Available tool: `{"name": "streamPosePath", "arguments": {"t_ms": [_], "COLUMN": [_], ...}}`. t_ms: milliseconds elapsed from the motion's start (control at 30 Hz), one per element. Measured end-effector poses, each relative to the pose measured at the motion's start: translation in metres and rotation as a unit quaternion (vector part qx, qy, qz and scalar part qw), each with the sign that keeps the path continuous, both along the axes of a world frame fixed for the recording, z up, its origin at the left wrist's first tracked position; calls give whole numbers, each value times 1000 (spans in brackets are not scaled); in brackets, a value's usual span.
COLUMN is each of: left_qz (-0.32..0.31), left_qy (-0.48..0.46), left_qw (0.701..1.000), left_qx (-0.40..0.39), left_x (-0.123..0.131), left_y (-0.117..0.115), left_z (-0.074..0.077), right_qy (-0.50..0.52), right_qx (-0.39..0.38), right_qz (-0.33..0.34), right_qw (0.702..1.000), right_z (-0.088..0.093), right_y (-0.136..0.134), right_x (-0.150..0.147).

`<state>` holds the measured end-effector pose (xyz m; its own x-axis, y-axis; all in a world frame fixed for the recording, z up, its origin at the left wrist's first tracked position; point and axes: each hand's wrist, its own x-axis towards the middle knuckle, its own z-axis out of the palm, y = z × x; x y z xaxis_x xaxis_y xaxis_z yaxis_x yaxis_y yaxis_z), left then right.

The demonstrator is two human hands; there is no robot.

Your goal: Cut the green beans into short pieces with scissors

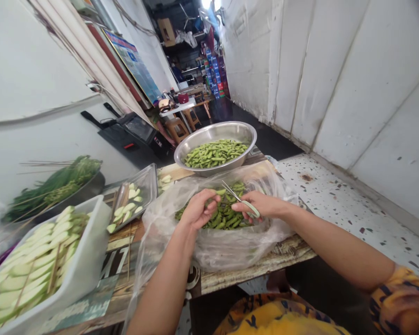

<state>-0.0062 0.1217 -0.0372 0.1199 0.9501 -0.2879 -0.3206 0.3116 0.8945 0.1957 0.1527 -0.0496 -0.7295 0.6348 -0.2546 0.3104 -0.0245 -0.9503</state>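
In my right hand (253,205) is a pair of scissors (252,209) with pale green handles, its blades parted and pointing up and left. My left hand (201,207) is closed, with a green edamame pod (221,191) pinched at its fingertips, close to the scissor blades. Beneath both hands, a clear plastic bag (226,251) lies spread wide on the table, holding a heap of edamame pods (226,216). Just behind the bag stands a large steel bowl (251,139) with many more pods (214,153) inside.
At the left, a white plastic tub (99,223) holds pale green slices on wooden skewers. Beside it are a metal tray (150,179) with cut pieces and a dark basin (99,184) of leafy greens. The wood-patterned table (244,277) ends close to my lap.
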Motion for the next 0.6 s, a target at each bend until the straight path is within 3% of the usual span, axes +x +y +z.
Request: {"name": "streamPosePath", "arguments": {"t_ms": [333, 600], "left_qz": [16, 127], "left_qy": [-5, -44], "left_qw": [1000, 990], "left_qx": [7, 34], "left_x": [3, 2], "left_y": [-1, 2], "left_z": [-2, -1], "right_qy": [9, -11], "right_qx": [-4, -3], "right_qz": [20, 2], "right_qw": [1000, 1000], "right_z": [4, 11], "right_y": [-1, -4], "right_x": [2, 2]}}
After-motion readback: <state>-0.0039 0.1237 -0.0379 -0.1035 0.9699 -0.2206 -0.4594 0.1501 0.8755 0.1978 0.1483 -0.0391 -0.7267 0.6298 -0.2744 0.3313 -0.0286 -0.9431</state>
